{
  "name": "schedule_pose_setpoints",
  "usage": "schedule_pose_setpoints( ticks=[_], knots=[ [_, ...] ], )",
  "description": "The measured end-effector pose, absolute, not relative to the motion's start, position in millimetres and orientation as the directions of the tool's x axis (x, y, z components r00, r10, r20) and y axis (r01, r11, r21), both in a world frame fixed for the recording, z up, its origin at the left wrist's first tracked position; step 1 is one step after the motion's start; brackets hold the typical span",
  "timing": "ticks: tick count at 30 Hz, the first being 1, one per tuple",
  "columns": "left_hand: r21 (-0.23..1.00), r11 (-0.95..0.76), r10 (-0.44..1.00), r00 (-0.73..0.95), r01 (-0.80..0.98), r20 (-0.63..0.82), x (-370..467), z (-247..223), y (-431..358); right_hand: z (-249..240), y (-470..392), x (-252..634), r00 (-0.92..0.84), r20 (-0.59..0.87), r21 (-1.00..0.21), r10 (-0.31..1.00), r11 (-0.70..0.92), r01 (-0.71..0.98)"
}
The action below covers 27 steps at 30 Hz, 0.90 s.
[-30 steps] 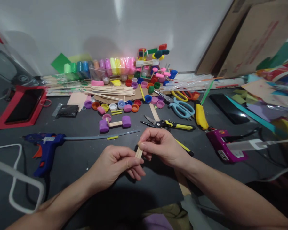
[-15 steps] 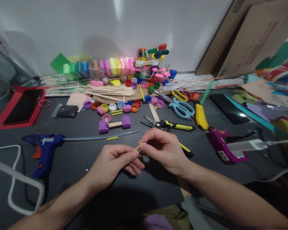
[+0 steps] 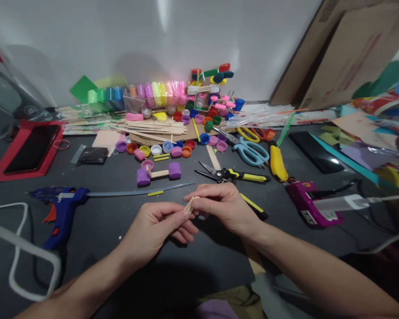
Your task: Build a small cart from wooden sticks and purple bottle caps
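Low over the dark table, both hands meet on a small bunch of short wooden sticks (image 3: 190, 204). My left hand (image 3: 164, 223) pinches its lower end between thumb and index finger. From the other side, my right hand (image 3: 221, 206) closes thumb and fingers on the upper end. Fingers hide part of the sticks, and I cannot tell how many there are. Just beyond lies a small piece of purple caps joined by short sticks (image 3: 159, 174). Yellow-and-black pruning shears (image 3: 234, 175) rest behind my right hand, partly covered by it.
A blue glue gun (image 3: 61, 208) with a long glue stick lies left. Behind are wooden skewers (image 3: 159, 127), coloured bottle caps (image 3: 156, 149), blue-handled scissors (image 3: 251, 151) and a yellow cutter (image 3: 278, 163). A purple power adapter (image 3: 310, 204) with cables sits right; a phone (image 3: 33, 148) lies far left.
My right hand has shifted slightly, its index finger now reaching further left over the sticks. More of the sticks' upper end shows between the hands. My left hand has barely moved.
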<state>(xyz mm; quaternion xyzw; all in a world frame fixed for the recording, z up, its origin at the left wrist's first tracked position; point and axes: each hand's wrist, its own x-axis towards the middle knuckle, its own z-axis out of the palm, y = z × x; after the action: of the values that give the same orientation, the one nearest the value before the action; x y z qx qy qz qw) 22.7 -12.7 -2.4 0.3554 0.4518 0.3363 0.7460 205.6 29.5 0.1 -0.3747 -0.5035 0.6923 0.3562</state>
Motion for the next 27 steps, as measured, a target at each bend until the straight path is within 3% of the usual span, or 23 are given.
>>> schedule_pose_setpoints(
  ticks=[6,19,27],
  knots=[
    [0.873,0.481,0.835,0.344,-0.079,-0.429,22.7,-3.9,-13.3,1.0,28.1,206.4,-0.463,-0.079,-0.987,0.883,-0.133,-0.085],
    [0.954,0.260,0.905,0.306,0.147,-0.294,22.9,-5.0,-14.4,-0.6,26.0,205.7,-0.462,-0.120,-0.988,0.879,-0.151,-0.031],
    [0.924,0.379,0.858,0.351,0.058,-0.374,23.2,-4.7,-12.0,-2.4,27.0,205.7,-0.491,-0.158,-0.981,0.857,-0.192,-0.019]
  ],
)
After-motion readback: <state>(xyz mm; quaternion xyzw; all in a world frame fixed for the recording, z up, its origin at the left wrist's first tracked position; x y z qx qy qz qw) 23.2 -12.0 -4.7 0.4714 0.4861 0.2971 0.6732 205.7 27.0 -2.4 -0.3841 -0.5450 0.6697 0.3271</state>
